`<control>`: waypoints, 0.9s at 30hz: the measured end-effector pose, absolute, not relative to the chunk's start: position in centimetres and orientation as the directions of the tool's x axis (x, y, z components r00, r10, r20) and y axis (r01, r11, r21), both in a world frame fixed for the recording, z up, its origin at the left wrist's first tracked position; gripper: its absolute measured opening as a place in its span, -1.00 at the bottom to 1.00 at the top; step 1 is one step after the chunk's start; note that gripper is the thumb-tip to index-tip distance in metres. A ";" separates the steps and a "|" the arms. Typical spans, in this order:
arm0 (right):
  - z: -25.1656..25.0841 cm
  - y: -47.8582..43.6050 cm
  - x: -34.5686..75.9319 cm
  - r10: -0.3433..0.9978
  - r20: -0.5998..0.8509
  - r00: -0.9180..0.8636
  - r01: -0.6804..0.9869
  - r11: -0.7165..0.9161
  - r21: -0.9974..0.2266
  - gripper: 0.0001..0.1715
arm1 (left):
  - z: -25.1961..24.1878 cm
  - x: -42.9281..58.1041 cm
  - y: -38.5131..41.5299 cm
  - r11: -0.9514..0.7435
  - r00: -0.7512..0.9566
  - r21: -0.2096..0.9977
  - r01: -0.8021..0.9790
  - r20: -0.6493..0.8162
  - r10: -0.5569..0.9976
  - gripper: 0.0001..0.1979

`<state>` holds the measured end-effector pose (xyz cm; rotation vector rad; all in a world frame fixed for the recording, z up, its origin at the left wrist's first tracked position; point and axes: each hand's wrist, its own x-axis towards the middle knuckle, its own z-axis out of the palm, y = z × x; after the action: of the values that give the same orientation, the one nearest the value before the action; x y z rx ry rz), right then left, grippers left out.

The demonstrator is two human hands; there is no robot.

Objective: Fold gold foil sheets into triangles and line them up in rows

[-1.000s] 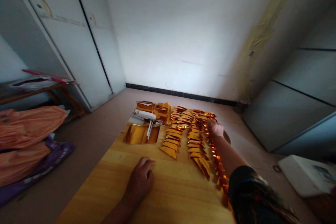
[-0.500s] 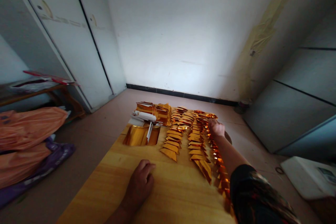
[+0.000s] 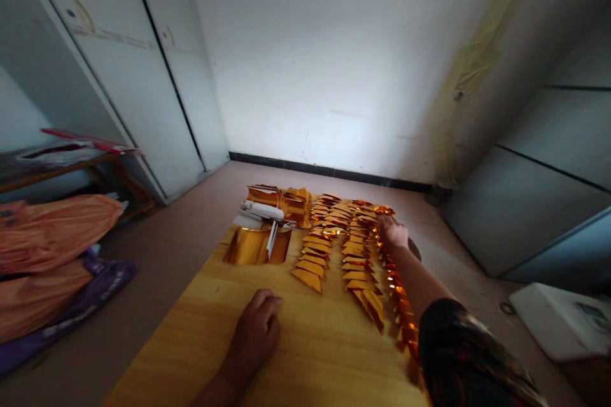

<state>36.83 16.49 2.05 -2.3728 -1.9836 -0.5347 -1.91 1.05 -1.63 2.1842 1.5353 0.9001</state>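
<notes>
A wooden table [image 3: 205,337] carries rows of folded gold foil pieces [image 3: 356,254] laid in overlapping lines. My right hand [image 3: 394,233] reaches far across and rests on the far end of the rightmost row [image 3: 398,305], fingers curled down onto the foil. My left hand [image 3: 255,331] lies on the bare wood near me, fingers loosely bent, holding nothing. A stack of gold foil sheets [image 3: 258,245] and a pile of folded gold pieces [image 3: 286,200] with white paper sit at the table's far left.
Orange and purple plastic bags [image 3: 52,248] lie on the floor at the left, under a low wooden shelf [image 3: 62,162]. White cabinet doors [image 3: 119,70] stand behind. A white device [image 3: 563,324] sits on the floor at the right.
My right hand has shifted slightly along the far end of the rightmost foil row. The left hand has stayed where it was.
</notes>
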 end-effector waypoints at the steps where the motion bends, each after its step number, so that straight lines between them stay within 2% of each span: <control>1: 2.2 16.3 36.7 0.955 0.259 0.141 0.958 -0.198 0.209 -0.69 | -1.7 -1.9 1.1 -0.376 0.224 0.585 0.719 0.317 0.922 -0.66; 6: 4.7 15.4 35.8 0.942 0.298 0.151 0.971 -0.199 0.136 -0.72 | -2.2 -1.9 1.4 -0.384 0.193 0.601 0.701 0.358 0.914 -0.66; 10: 8.4 13.3 32.5 0.848 0.457 0.268 0.963 -0.246 -0.109 -0.73 | -2.4 -1.9 1.8 -0.374 0.152 0.641 0.670 0.375 0.915 -0.66; 12: 9.5 10.9 29.3 0.851 0.490 0.190 0.969 -0.083 -0.231 -0.74 | -2.4 -1.8 1.9 -0.378 0.134 0.659 0.650 0.390 0.911 -0.69; 14: 9.1 7.4 25.4 0.881 0.471 -0.046 0.926 0.214 -0.310 -0.73 | -2.3 -1.9 2.2 -0.396 0.118 0.662 0.636 0.423 0.898 -0.74; 16: 7.3 3.6 21.4 0.878 0.412 -0.244 0.842 0.402 -0.358 -0.74 | -2.1 -2.1 2.6 -0.424 0.104 0.638 0.642 0.475 0.874 -0.77; 20: 2.4 -1.3 16.4 0.832 0.278 -0.480 0.774 0.551 -0.313 -0.85 | -1.2 -3.1 4.1 -0.442 0.092 0.513 0.735 0.571 0.816 -0.80; 23: 0.3 -2.1 15.8 0.818 0.242 -0.523 0.767 0.575 -0.285 -0.87 | -0.4 -3.9 5.5 -0.413 0.125 0.407 0.815 0.573 0.810 -0.78; 27: -0.3 -1.6 16.1 0.801 0.284 -0.527 0.753 0.595 -0.281 -0.83 | 0.4 -4.3 7.2 -0.278 0.110 0.273 0.921 0.504 0.857 -0.69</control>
<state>16.15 -1.58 -0.32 -1.2492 -2.4438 0.1732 -4.29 7.18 0.38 2.4178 1.9471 0.9620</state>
